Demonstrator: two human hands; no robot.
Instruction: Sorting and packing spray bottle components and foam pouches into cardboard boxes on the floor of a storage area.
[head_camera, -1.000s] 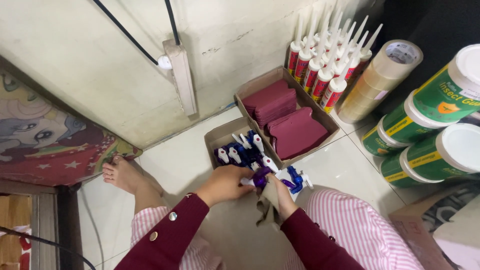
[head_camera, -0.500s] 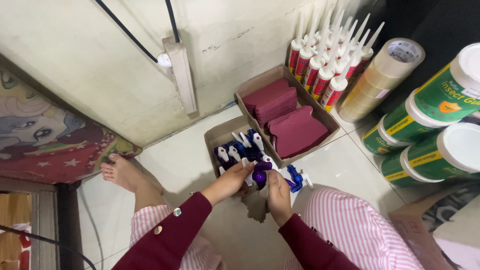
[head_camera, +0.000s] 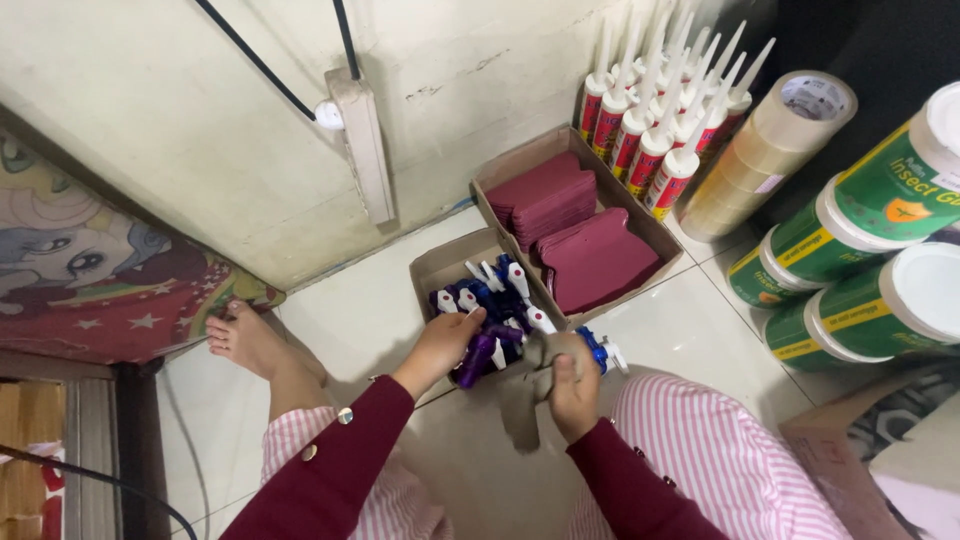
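Down low, left hand (head_camera: 440, 345) grips a purple sprayer (head_camera: 478, 358); right hand (head_camera: 572, 385) clasps a brown card (head_camera: 540, 352).

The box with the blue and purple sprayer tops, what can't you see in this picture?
Head view only:
- Small cardboard box: its near end is hidden by the left hand.
- Purple sprayer top: its grip is covered by those fingers.
- Right hand: its hold on a grey-brown piece is unclear.
- Green cans: cut by the right edge.
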